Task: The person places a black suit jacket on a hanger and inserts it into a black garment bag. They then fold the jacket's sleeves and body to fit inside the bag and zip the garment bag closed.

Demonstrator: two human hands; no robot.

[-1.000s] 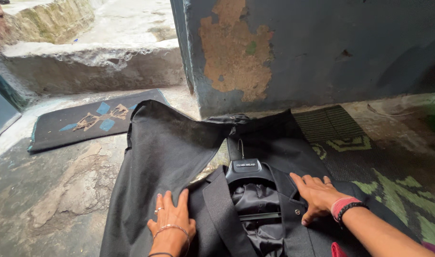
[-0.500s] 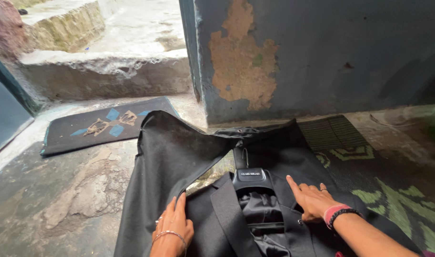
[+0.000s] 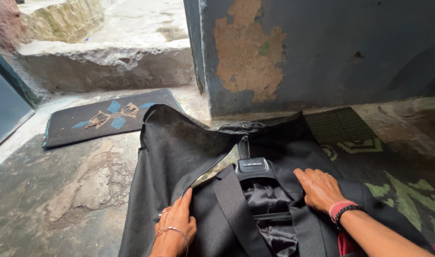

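Black garment bag (image 3: 179,157) w/ suit jacket (image 3: 236,209) on hanger (image 3: 254,167) inside.

1 head view, close, looking down, forward

Worn home entrance: peeling wall (image 3: 255,57), concrete step (image 3: 108,66), doormat (image 3: 108,116).

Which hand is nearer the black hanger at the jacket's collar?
Right. The right hand lies flat just beside the hanger; the left hand rests lower on the lapel, farther away.
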